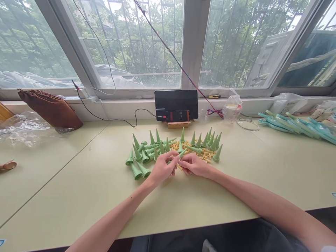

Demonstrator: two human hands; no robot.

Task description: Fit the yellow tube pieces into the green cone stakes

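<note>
Close together over the front of a pile, my two hands meet at the middle of the table. My left hand (165, 166) is closed around a green plastic cone-shaped spike (183, 152), its tip pointing up and right. The fingers of my right hand (194, 164) are pinched at the lower end of that spike; what they hold is hidden. A small yellow plastic piece (179, 167) shows just below the fingertips, and I cannot tell whether it is held. Behind lie many small yellow pieces (207, 154). Green spikes (137, 152) surround them, some upright, others lying down.
A phone (178, 116) leans on a dark tablet (176, 99) on a cardboard stand (179, 125). A black cable (110, 120) runs to the phone. A brown pouch (51, 109) lies left; teal-green packets (296, 124) and a plastic bag (232, 106) are right. A wooden spoon (9, 165) lies far left.
</note>
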